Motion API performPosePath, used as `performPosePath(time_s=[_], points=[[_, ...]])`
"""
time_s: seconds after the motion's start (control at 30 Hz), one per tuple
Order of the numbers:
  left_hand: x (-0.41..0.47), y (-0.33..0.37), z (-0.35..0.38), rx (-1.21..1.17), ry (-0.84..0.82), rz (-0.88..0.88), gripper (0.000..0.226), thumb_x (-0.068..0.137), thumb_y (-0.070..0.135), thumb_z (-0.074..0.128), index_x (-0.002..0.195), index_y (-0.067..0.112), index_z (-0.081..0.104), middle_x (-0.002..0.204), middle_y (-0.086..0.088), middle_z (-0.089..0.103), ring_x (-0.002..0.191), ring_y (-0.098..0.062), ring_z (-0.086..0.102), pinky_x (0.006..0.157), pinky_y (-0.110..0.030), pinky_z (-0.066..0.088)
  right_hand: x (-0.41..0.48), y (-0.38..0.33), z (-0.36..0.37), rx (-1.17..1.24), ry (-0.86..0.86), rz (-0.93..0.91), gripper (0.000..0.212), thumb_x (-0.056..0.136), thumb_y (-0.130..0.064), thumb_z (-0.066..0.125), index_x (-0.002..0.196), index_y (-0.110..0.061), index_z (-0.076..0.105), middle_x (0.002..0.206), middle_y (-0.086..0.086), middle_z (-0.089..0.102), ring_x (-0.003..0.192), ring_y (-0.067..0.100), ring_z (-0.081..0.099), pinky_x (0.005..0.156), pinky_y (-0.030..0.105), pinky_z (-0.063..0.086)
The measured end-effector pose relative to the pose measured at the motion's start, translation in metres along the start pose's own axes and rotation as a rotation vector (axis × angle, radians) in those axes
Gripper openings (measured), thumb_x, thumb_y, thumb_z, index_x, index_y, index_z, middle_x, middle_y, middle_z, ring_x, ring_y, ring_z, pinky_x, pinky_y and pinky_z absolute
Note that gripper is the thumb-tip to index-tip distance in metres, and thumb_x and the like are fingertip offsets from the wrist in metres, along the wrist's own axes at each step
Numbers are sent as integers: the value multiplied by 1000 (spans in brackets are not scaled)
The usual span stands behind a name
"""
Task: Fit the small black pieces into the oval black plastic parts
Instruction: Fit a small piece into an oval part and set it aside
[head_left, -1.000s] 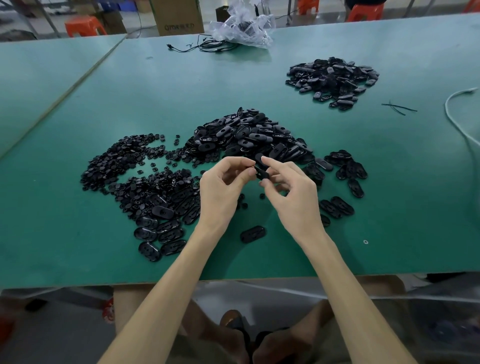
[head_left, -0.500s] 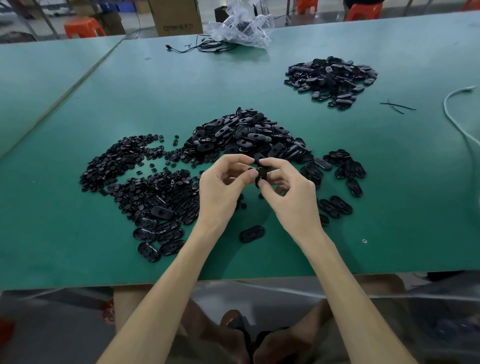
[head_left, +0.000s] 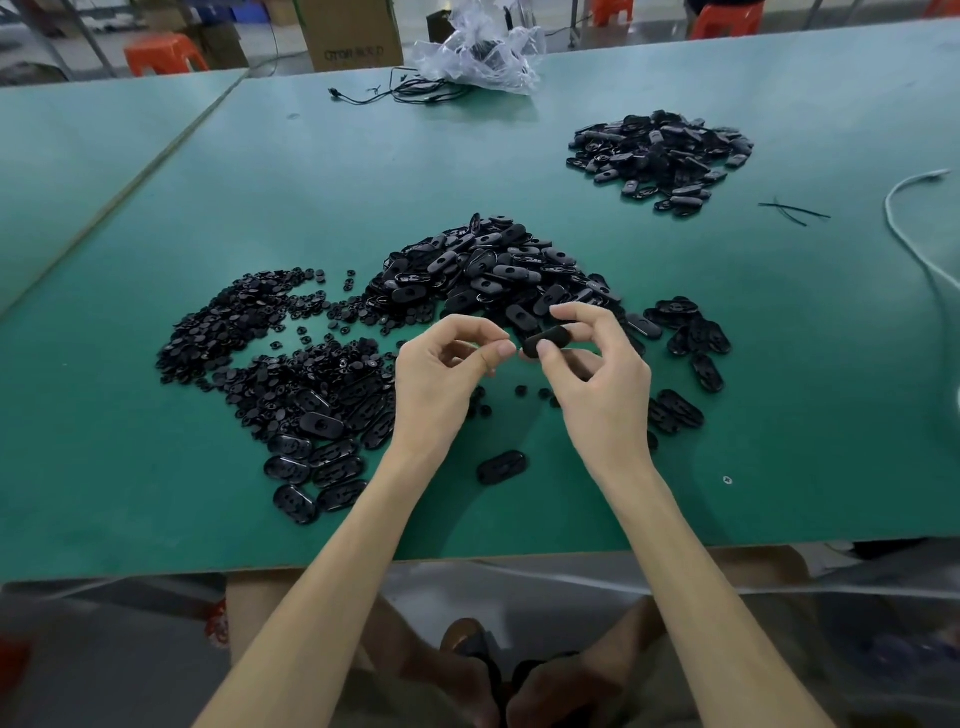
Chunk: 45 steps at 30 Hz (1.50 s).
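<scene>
Pinching smooth black oval part (head_left: 553, 336) in right hand (head_left: 602, 384) grip. Curled thumb-to-forefinger at left hand (head_left: 441, 374) grip; cannot tell if holding anything.

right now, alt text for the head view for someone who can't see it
A person's right hand pinches an oval black part beside the left hand, its thumb and forefinger pressed together, above a green table. Heaps of oval parts and small black pieces lie beyond the hands.
</scene>
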<state>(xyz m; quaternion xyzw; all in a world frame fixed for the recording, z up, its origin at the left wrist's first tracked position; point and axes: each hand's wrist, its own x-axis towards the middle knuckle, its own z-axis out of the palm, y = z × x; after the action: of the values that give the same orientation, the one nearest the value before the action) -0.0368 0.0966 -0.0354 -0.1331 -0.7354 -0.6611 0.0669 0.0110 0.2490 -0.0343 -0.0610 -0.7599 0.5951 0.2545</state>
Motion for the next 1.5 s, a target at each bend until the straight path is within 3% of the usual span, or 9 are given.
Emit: performPosePath(time_s=[0.23, 0.4, 0.57, 0.73, 0.9, 1.1, 1.17, 1.33, 1.5], points=[[-2, 0, 1, 7, -10, 32, 10, 91, 14, 79, 98, 21, 79, 89, 4, 77, 74, -14, 69, 75, -28, 58, 0, 0, 1, -56, -23, -4, 13, 97, -16, 72, 108, -23, 76, 96, -17, 77, 97, 0, 72, 85, 15, 55], [-3, 1, 3, 15, -25, 28, 10, 92, 15, 78, 99, 22, 78, 92, 4, 77, 82, -31, 69, 77, -43, 57, -1, 0, 1, -85, -24, -25, 14, 99, -14, 69, 109, -22, 76, 98, -18, 77, 97, -3, 71, 84, 11, 52], [-3, 1, 3, 19, -35, 14, 9, 91, 13, 79, 97, 16, 75, 90, 2, 76, 74, -19, 69, 74, -37, 59, -2, 0, 1, -91, -35, -37, 12, 98, -14, 70, 107, -21, 75, 98, -19, 76, 98, -5, 70, 84, 9, 51], [-3, 0, 4, 49, -40, 17, 7, 91, 14, 80, 95, 15, 74, 86, 1, 75, 74, -23, 68, 75, -43, 59, -2, 1, 1, -81, -42, -38, 11, 98, -13, 70, 106, -20, 74, 96, -19, 77, 97, -3, 72, 84, 13, 54], [-3, 1, 4, 42, -61, 19, 7, 91, 13, 80, 95, 14, 75, 85, 6, 76, 71, -13, 66, 71, -35, 58, -2, 2, 2, -67, -72, -51, 12, 99, -13, 69, 108, -20, 73, 95, -15, 79, 96, -3, 73, 82, 12, 54], [-4, 0, 4, 70, -65, 28, 7, 91, 17, 80, 95, 16, 74, 85, 5, 77, 75, -29, 69, 72, -49, 58, -2, 3, 2, -60, -91, -59, 13, 99, -12, 68, 110, -19, 72, 94, -14, 79, 95, -2, 74, 82, 11, 53], [-4, 0, 4, 72, -54, 25, 7, 92, 17, 79, 95, 16, 74, 85, 5, 78, 74, -28, 68, 72, -48, 58, -2, 3, 2, -46, -87, -62, 13, 100, -11, 68, 110, -18, 72, 94, -13, 79, 94, -1, 74, 83, 12, 54], [-3, 0, 4, 75, -40, 14, 6, 92, 17, 79, 94, 16, 74, 83, 8, 78, 69, -10, 66, 67, -33, 57, -1, 2, 1, -36, -94, -62, 13, 100, -10, 68, 111, -16, 72, 94, -11, 79, 94, -1, 75, 84, 13, 55], [-3, 0, 3, 80, -63, 10, 6, 93, 20, 79, 94, 18, 73, 84, 6, 79, 71, -19, 67, 62, -26, 50, -2, 1, 1, -37, -120, -55, 13, 99, -8, 69, 109, -16, 71, 92, -14, 79, 93, -3, 74, 81, 10, 53]])
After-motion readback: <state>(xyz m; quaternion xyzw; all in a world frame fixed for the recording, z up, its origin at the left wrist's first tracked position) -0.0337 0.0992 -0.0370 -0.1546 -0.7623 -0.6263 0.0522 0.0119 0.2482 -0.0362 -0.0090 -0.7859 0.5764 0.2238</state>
